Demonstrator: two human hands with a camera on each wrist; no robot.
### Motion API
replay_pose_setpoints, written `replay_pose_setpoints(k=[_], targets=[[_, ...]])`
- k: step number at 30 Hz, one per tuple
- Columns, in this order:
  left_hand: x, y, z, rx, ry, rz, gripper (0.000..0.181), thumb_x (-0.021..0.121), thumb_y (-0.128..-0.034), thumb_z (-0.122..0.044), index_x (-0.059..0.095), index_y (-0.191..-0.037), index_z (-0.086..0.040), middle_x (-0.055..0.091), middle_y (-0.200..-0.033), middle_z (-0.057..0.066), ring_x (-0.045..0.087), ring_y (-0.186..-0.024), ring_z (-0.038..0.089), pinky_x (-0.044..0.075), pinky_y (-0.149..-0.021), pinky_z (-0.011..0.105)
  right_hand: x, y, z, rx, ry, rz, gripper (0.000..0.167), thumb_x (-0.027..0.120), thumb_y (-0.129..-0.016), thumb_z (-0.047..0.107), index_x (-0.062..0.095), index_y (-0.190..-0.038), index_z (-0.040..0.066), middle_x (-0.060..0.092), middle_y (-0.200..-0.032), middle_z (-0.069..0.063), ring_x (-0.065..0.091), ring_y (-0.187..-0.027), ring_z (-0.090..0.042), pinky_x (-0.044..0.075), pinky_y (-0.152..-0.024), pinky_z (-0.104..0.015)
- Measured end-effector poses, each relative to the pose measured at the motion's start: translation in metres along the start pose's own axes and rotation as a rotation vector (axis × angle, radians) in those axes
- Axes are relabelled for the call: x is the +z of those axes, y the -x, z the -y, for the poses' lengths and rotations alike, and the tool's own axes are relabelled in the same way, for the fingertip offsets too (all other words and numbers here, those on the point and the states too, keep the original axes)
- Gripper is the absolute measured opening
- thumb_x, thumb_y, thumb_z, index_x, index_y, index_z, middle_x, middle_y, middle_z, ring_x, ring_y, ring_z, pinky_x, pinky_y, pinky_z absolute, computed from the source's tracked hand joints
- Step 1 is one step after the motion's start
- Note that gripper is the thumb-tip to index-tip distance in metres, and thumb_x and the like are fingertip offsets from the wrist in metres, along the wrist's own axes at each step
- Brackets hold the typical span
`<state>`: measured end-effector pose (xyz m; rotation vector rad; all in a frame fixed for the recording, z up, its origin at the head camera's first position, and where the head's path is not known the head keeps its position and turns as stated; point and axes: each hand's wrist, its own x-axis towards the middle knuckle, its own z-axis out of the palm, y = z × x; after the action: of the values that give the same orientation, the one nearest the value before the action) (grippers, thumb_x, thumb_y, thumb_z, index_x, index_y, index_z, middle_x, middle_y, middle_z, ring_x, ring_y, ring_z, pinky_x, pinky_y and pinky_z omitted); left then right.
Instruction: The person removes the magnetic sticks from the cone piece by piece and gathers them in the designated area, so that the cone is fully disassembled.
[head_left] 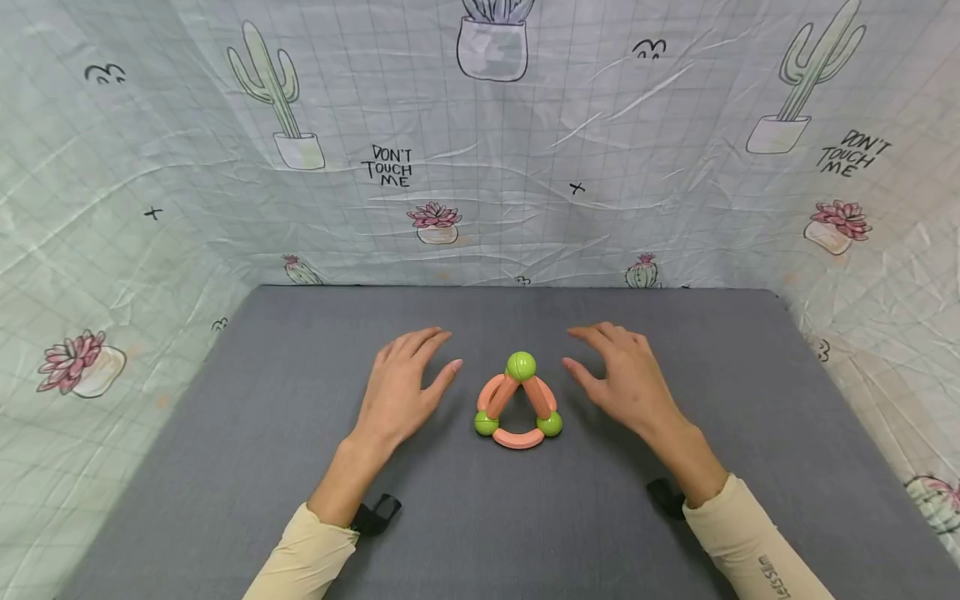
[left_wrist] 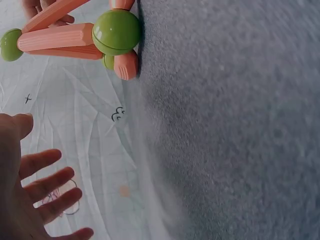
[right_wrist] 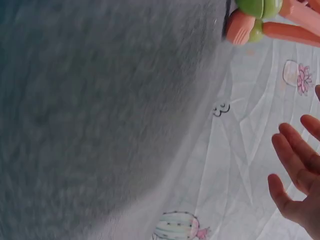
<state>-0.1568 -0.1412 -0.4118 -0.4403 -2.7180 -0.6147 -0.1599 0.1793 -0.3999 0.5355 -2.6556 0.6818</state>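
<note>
The head view shows a ball-and-rod pyramid [head_left: 502, 397] standing on the gray bench [head_left: 517, 525], one green ball [head_left: 521, 366] at its peak and a curved orange rod [head_left: 518, 440] joining the two nearer balls at its base. The left hand [head_left: 403, 385], fingers relaxed and parted from the thumb, is near its left side, apart from it; the right hand [head_left: 628, 379] mirrors that opposite, also open. Behind hangs a cactus-printed cloth [head_left: 517, 158].
</note>
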Motion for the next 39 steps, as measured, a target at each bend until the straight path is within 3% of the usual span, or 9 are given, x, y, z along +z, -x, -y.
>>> replay_pose_setpoints(k=[6, 14, 21, 31, 39], targets=[[0.001, -0.002, -0.003, 0.005, 0.096, 0.008, 0.047, 0.059, -0.1052, -0.047, 0.065, -0.142, -0.018, 0.062, -0.147, 0.003, 0.053, -0.141, 0.026, 0.041, -0.115, 0.057, 0.001, 0.001, 0.008, 0.035, -0.173, 0.059, 0.041, 0.077, -0.096, 0.024, 0.068, -0.134, 0.013, 0.072, -0.122, -0.010, 0.067, -0.112, -0.029, 0.042, -0.105, -0.056], [0.002, -0.003, -0.008, 0.019, 0.249, 0.022, 0.041, 0.061, -0.1049, -0.045, 0.066, -0.140, -0.023, 0.063, -0.143, -0.003, 0.053, -0.139, 0.020, 0.046, -0.113, 0.052, 0.004, 0.004, 0.016, 0.024, -0.324, 0.125, 0.041, 0.076, -0.097, 0.019, 0.067, -0.136, 0.016, 0.072, -0.121, -0.009, 0.068, -0.114, -0.028, 0.046, -0.105, -0.059], [0.000, -0.003, -0.014, -0.009, 0.370, 0.044, 0.040, 0.062, -0.1042, -0.045, 0.067, -0.138, -0.025, 0.064, -0.141, -0.004, 0.056, -0.136, 0.019, 0.049, -0.111, 0.050, 0.006, 0.005, 0.020, 0.027, -0.467, 0.195, 0.043, 0.075, -0.097, 0.016, 0.064, -0.139, 0.017, 0.073, -0.122, -0.006, 0.069, -0.112, -0.024, 0.052, -0.102, -0.057], [0.001, -0.007, -0.017, -0.005, 0.494, 0.076, 0.036, 0.061, -0.1054, -0.042, 0.067, -0.138, -0.027, 0.066, -0.136, -0.004, 0.060, -0.128, 0.018, 0.054, -0.103, 0.046, 0.008, 0.006, 0.023, -0.026, -0.521, 0.275, 0.054, 0.078, -0.096, 0.024, 0.057, -0.146, 0.020, 0.074, -0.119, 0.001, 0.070, -0.111, -0.020, 0.052, -0.101, -0.058], [0.002, -0.007, -0.019, 0.003, 0.572, 0.084, 0.034, 0.063, -0.1050, -0.037, 0.067, -0.137, -0.027, 0.068, -0.133, -0.002, 0.063, -0.123, 0.019, 0.055, -0.098, 0.047, 0.020, 0.006, 0.023, 0.023, -0.597, 0.311, 0.055, 0.081, -0.093, 0.029, 0.060, -0.144, 0.023, 0.076, -0.120, 0.002, 0.071, -0.111, -0.018, 0.053, -0.099, -0.057]])
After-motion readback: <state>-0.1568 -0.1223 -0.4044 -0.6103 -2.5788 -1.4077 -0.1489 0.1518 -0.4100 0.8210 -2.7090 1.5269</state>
